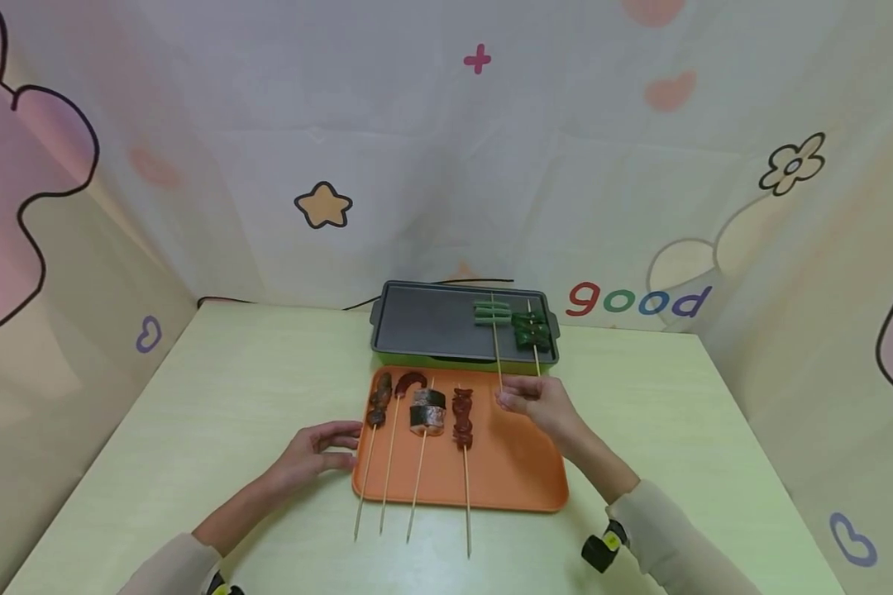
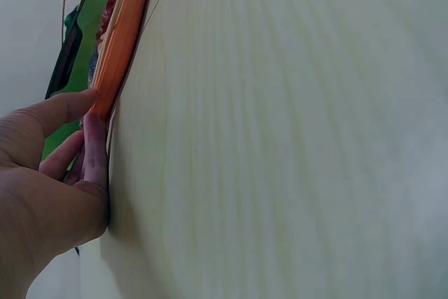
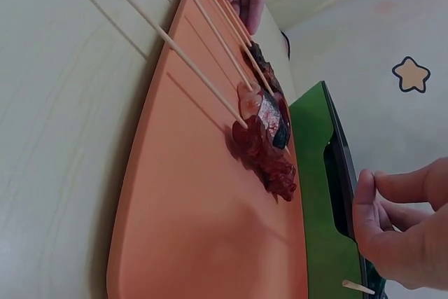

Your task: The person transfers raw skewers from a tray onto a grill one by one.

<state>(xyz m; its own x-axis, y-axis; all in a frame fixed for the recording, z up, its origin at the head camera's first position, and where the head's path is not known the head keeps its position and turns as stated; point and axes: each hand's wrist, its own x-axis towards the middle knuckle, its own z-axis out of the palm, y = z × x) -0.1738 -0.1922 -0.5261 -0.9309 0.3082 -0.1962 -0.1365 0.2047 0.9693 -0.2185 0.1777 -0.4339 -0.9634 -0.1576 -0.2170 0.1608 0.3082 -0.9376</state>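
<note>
Left hand (image 1: pixel 318 450) lies on the counter (image 1: pixel 193 397), fingers nearly straight, fingertips touching the left rim of the orange tray (image 1: pixel 513 471). The left wrist view shows the thumb on top of the rim and the fingers against its side; nothing pinched.

Right hand (image 1: pixel 537 402) hovers over the tray's far right corner, thumb and fingers brought together at the near end of the green bean skewer (image 1: pixel 494 326). Whether the tips actually clamp the stick cannot be told from the head view; the right wrist view shows the fingers curled close with a stick end just below them.

Green bean skewer: food end lies on the dark griddle plate (image 1: pixel 432 322), right half, stick pointing back toward the tray. A second green skewer (image 1: pixel 532 330) lies just beside it, nearer the griddle's right edge.

On the tray's left half: four skewers (image 1: pixel 424 413) side by side, sticks overhanging the near rim onto the counter. Right half of the tray bare.

Griddle's near edge touches or almost touches the tray's far rim. Left part of the griddle plate is bare. Open counter on both sides of the tray.
</note>
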